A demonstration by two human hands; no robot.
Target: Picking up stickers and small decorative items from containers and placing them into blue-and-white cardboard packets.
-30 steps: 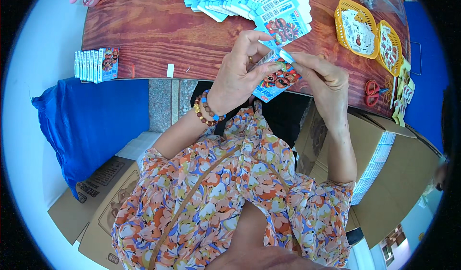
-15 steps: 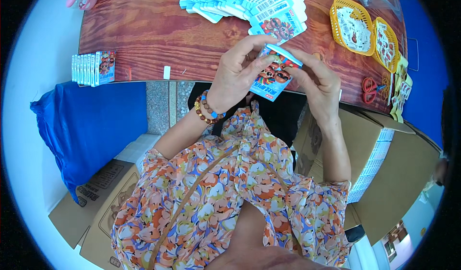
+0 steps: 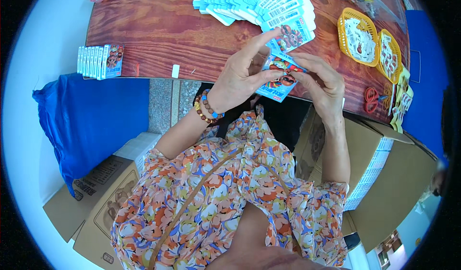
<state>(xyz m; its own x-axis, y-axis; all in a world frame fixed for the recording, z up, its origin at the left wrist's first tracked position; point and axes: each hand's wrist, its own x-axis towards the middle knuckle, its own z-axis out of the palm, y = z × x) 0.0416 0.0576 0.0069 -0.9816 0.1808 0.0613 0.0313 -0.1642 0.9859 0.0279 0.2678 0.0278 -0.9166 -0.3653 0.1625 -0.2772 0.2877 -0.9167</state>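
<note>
Between both hands [image 3: 240, 75] [image 3: 322, 81], blue box [image 3: 277, 89]

On the table [image 3: 153, 30], fanned cartons [image 3: 259, 3] lie beyond the held box [image 3: 276, 90]; a box row [image 3: 98, 62] stands at the left, two baskets [image 3: 343, 37] at the right, scissors [image 3: 370, 100] before them.

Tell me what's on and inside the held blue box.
Across the front of the blue box lies the thumb of the left hand; the right hand holds its upper right part. Its inside cannot be seen, covered by the front panel.
</note>
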